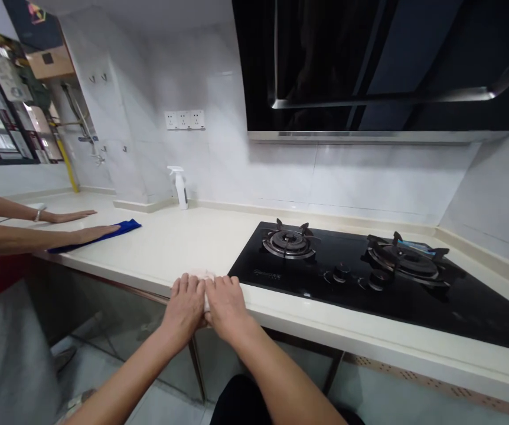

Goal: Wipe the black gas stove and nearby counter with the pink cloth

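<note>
My left hand [186, 306] and my right hand [225, 304] lie side by side on a pale cloth [201, 275] at the front edge of the cream countertop [179, 242], just left of the black gas hob [369, 277]. Both hands rest palm down with the fingers stretched flat over the cloth, touching each other. Only a small part of the cloth shows past my fingertips.
A co-worker at the left presses a hand [88, 234] on a blue cloth [113, 231]; the other hand [66, 216] lies flat on the counter. A white spray bottle [180, 186] stands by the wall. The range hood [369, 71] hangs above the hob's two burners.
</note>
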`<state>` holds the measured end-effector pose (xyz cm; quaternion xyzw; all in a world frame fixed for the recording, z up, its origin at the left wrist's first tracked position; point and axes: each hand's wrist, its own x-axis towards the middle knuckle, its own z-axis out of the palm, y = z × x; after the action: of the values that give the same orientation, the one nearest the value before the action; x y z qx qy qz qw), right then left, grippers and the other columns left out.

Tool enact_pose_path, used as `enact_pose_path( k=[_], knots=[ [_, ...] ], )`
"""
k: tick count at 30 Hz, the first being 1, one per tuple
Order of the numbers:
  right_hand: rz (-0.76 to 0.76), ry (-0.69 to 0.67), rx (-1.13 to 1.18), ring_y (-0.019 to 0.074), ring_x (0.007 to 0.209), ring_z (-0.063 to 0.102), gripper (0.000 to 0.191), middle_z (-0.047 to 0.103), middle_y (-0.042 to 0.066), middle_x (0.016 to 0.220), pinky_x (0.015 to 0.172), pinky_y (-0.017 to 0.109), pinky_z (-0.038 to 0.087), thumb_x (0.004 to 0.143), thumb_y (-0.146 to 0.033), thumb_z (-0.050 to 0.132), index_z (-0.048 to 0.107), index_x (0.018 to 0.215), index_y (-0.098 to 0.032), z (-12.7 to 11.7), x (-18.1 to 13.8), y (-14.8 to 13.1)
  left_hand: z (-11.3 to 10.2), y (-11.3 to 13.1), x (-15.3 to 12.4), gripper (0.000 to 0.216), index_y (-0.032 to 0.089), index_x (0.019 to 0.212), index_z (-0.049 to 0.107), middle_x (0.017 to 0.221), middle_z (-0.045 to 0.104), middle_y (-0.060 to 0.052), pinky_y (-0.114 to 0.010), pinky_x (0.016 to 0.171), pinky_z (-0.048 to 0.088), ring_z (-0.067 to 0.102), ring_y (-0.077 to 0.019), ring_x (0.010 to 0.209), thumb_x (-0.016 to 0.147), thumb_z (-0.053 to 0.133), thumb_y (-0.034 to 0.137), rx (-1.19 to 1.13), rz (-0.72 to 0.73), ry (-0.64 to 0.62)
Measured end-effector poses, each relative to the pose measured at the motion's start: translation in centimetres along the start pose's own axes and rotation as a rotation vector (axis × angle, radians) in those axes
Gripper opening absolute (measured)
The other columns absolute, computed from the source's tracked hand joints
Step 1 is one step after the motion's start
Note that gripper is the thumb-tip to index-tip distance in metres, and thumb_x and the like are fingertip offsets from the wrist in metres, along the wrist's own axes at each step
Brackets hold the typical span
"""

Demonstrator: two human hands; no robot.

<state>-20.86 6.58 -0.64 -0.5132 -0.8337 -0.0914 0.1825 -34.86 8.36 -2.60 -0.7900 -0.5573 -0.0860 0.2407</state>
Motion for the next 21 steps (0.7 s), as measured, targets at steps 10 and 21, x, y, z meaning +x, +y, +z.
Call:
enact_pose_path(
  k=[10, 21],
  knots=[
    [0.214, 0.202, 0.047, 0.0291, 0.117, 0.055, 0.065, 0.062, 0.012, 0.132, 0.102, 0.045, 0.037, 0.081, -0.02, 0.069, 0.047, 0.142, -0.021, -4.5, -20.1, 13.2, -4.7, 20.3, 0.5, 0.082, 0.008, 0.133, 0.053, 0.139, 0.054, -0.027, -0.06, 0.117, 0.026, 0.04, -0.047, 0.14, 0.065, 0.077, 0.046, -0.338, 0.434, 0.013],
    [0.483, 0.243, 0.068, 0.0322, 0.121, 0.062, 0.054, 0.066, 0.01, 0.134, 0.103, 0.048, 0.047, 0.082, -0.037, 0.063, 0.061, 0.135, -0.028, -8.2, -33.9, 22.7, -9.9, 32.9, 2.4, 0.057, 0.01, 0.12, 0.058, 0.115, 0.06, -0.017, -0.047, 0.097, 0.042, 0.056, -0.0317, 0.106, 0.082, 0.071, 0.052, -0.507, 0.813, 0.11]
  ],
)
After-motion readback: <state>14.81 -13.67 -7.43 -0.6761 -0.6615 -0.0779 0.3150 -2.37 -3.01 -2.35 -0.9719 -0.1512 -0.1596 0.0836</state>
